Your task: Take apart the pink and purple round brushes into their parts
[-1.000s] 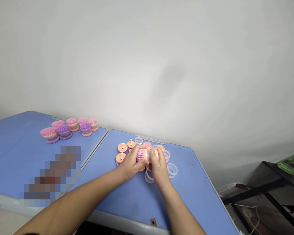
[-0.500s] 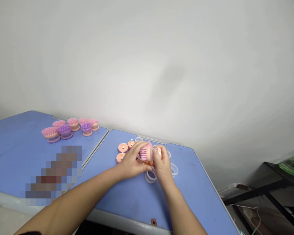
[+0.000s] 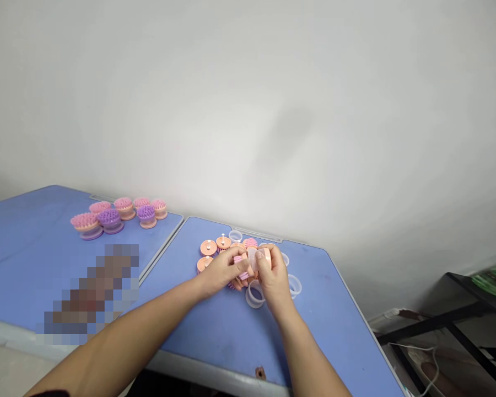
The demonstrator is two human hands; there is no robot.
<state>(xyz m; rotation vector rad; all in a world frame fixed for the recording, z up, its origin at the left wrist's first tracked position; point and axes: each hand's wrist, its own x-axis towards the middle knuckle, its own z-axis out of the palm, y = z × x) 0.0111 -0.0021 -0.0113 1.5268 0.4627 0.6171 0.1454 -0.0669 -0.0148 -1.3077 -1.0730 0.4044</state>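
Observation:
Between my two hands is a round scalp brush [image 3: 252,258] with pink bristles, a peach rim and a clear middle, held on its side above the table. My left hand [image 3: 221,274] has its fingers wrapped round the bristle end. At the other end, the peach base is gripped by my right hand [image 3: 274,275], thumb on the clear part. Under and beside my hands lie several peach brush heads [image 3: 209,248], bristles down, each with a white post. Translucent rings [image 3: 255,295] lie around my right hand; some are partly hidden.
Several assembled brushes [image 3: 111,219], pink and purple, stand bristles up on the left blue table [image 3: 20,248]. A seam divides it from the right blue table [image 3: 227,331]. The wall rises behind. A black metal frame [image 3: 434,320] stands at the right. A pixelated patch covers part of the left table.
My left hand has closed from a loosely open pose onto the bristle end. The brush's clear middle now shows more between my hands. My right hand has barely moved.

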